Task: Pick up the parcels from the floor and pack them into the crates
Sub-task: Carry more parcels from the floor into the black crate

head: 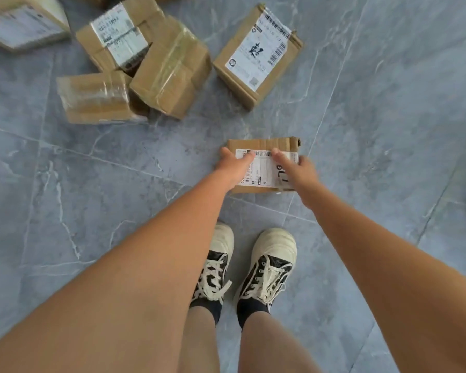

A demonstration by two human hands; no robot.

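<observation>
Head view: both hands' grip closes on a small parcel [264,168], left hand [234,165], right hand [297,170], five parcels [170,68] lying beyond.

Premises appear to be an indoor parcel-handling or storage area; the exact type cannot be confirmed. Flooring [388,103] consists of large grey marble-effect tiles with visible grout lines. Several taped cardboard parcels [170,68] bearing printed shipping labels with barcodes lie loose on the floor, clustered at upper left, one labelled parcel [257,55] just beside them. No furniture, shelving or walls fall within view, so further classification is not possible.
</observation>
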